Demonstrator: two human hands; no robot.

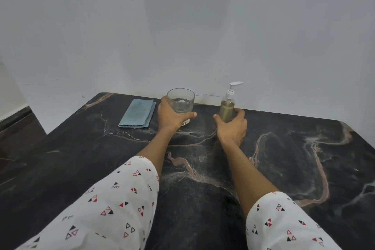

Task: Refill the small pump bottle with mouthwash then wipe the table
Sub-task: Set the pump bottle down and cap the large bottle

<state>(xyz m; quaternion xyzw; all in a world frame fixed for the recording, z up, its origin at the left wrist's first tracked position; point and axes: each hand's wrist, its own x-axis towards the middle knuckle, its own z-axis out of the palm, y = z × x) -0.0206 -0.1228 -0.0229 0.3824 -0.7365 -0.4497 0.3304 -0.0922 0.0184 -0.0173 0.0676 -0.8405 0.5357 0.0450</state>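
Head view: left hand grips the glass; right hand wraps the pump bottle, upright near the table's far edge. Advice: steady the bottle base, unscrew the pump before pouring.

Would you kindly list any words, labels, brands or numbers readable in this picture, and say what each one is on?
No readable text anywhere.
Pump bottle: no label or print visible.
Glass: plain and unmarked.
Folded blue cloth: no tag or lettering.
Sleeves: small triangle pattern only, no writing.
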